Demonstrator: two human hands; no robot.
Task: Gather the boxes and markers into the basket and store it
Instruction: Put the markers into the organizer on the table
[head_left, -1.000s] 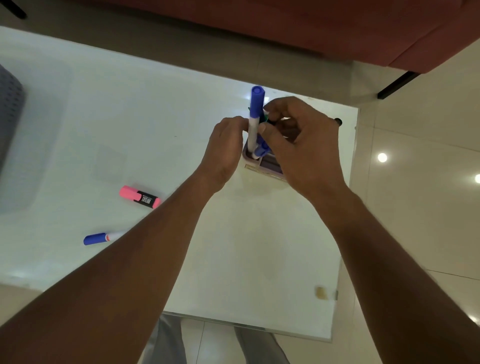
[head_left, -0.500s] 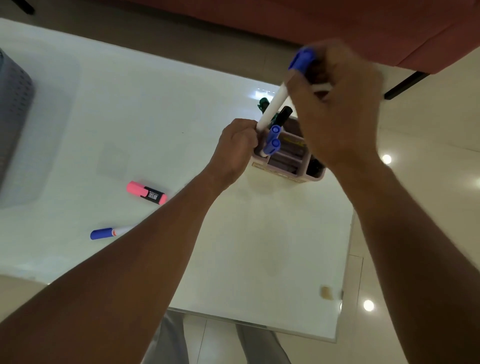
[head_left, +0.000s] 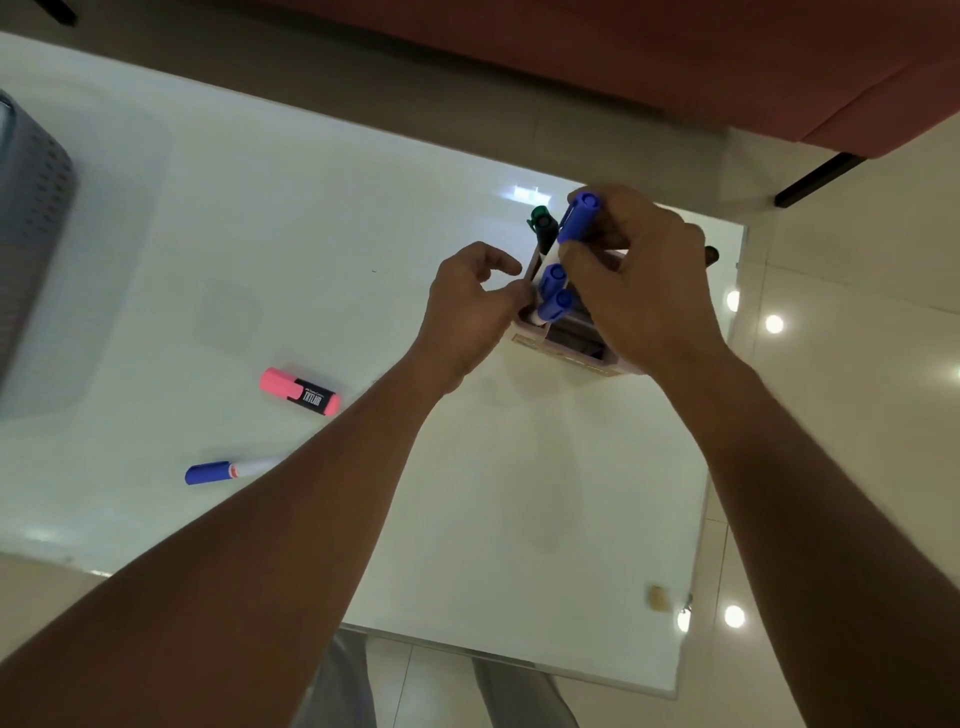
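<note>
A pink divided organiser box (head_left: 563, 358) stands near the table's far right corner. Two blue-capped markers (head_left: 553, 296) and a green marker (head_left: 543, 226) stick up out of it. My right hand (head_left: 639, 280) is shut on another blue-capped marker (head_left: 579, 218), its lower end down in the box. My left hand (head_left: 470, 306) pinches the box's left wall. A pink highlighter (head_left: 300, 391) and a blue-capped white marker (head_left: 228, 470) lie loose on the table at left. The grey perforated basket (head_left: 28, 208) shows at the left edge.
The white glass table (head_left: 311, 234) ends close to the box on the right, with tiled floor (head_left: 857, 364) beyond. A dark pen end (head_left: 710, 254) peeks out behind my right hand. A reddish sofa (head_left: 727, 62) runs along the far side.
My right hand has come down from its raised position, lowering the blue-capped marker into the organiser box. My left hand has stayed at the box's left wall.
</note>
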